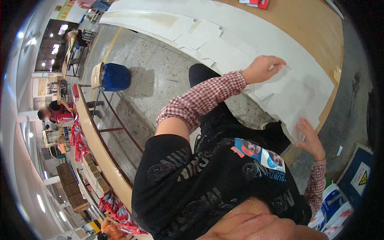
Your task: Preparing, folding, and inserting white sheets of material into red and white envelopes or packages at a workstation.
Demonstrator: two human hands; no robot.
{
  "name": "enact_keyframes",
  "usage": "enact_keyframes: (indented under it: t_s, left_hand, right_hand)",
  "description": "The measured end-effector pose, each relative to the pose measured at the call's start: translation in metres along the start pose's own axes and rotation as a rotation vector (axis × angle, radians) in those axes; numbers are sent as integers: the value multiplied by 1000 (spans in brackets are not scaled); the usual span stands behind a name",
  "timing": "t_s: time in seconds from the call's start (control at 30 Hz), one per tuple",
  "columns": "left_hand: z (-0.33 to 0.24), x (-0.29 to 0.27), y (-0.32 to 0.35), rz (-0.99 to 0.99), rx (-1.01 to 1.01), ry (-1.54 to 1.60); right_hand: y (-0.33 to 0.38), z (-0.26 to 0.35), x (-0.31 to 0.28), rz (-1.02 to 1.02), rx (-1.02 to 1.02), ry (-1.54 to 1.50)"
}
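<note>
The white sheets (240, 38) lie on the tan table (316, 24), spread along its near edge and reaching the corner beside the person's right hand. They look like paper or thin card, so each should be light, fairly stiff along its length yet ready to bend or crease if lifted by one point. Smooth faces would probably let one layer slide over another, and the narrow projecting bits look the easiest to tear. The sounder hold would be flat palms well inside the outline, or both hands set wide apart on the straight outer edge, away from the notches.

In looks they are plain white, long and broad, with a stepped, jagged outline on the side toward the person and a cleaner edge facing the bare tan strip of the table. Soft shadows fall across them close to the hands.

The left hand (260, 70) is over the sheets, unclenched, fingers loosely bent and grasping nothing. The right hand (311, 140) is spread at the corner, palm free, fingers apart. The fisheye view makes it hard to tell whether either hand's fingertips actually touch the white surface.
</note>
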State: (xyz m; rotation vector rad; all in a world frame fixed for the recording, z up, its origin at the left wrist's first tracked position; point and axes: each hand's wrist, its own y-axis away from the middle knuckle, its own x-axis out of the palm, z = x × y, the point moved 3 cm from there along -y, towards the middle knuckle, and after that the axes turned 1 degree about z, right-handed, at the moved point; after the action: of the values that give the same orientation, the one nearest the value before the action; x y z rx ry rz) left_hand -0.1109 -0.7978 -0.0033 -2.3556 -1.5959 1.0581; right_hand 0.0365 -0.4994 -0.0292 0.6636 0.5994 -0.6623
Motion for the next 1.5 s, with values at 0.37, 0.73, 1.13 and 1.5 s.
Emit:
enact_keyframes:
  t_s: [0.37,0.73,1.13,1.5]
  left_hand:
    - [-52,97,103,1069,262,-478]
    - [-54,99,79,867,420,-411]
    - [-9,173,-2,622,123,52]
    - [-23,189,27,496,419,-730]
  right_hand:
    - [-2,24,-28,-144,539,-9]
    - [110,-84,29,-700,388,98]
    - [93,-105,-23,-478,574,-211]
    - [-1,-76,2,-708,138,312]
